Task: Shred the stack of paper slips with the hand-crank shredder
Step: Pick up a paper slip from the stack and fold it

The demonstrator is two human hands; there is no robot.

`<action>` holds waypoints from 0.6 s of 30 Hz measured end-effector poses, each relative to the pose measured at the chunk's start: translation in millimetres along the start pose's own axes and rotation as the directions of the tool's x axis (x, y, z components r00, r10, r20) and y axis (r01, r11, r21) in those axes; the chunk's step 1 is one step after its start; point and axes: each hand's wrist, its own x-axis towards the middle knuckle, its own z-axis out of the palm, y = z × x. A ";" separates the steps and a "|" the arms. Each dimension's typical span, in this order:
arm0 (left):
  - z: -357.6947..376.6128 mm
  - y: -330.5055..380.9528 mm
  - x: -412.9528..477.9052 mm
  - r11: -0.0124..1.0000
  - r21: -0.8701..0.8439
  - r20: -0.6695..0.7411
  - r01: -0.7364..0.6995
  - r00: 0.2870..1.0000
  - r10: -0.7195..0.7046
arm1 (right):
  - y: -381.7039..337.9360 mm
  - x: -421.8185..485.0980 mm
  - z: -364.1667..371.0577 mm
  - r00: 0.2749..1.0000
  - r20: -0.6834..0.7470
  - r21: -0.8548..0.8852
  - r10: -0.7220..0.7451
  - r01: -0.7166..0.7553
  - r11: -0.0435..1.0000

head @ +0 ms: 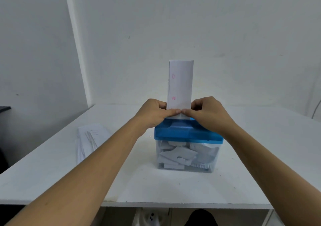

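One paper slip [180, 83] is in work now, as the head view shows. It stands upright in the slot on top of the shredder [173, 133], and most of its length is above the blue lid. Your left hand [152, 113] and right hand [208, 114] pinch its lower end from both sides. The fingers [160, 104] are curled behind the paper and the two thumbs meet in front, just above the slot. The shredder stands at the middle of the table [52, 170], at twelve o'clock from you.

The clear bin [213, 156] under the lid already holds many cut pieces [178, 154], so I judge that a good part of the work is done. The stack of slips [90, 139] lies flat at nine o'clock from the shredder, apart from it, and several slips wait there. I cannot see the crank in this view. This slip is not yet cut, so you need one hand for turning.
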 end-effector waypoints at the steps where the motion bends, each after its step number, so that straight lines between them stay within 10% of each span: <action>1: 0.1 0.3 -0.9 1.000 0.016 0.005 -0.002 1.000 0.002 | 0.0 -0.5 -0.3 1.000 0.001 -0.002 -0.004 0.004 1.000; 18: 0.6 2.4 -8.6 0.990 0.129 0.040 -0.049 0.998 0.045 | 0.0 -1.3 -1.6 0.999 0.041 -0.026 -0.018 0.019 0.999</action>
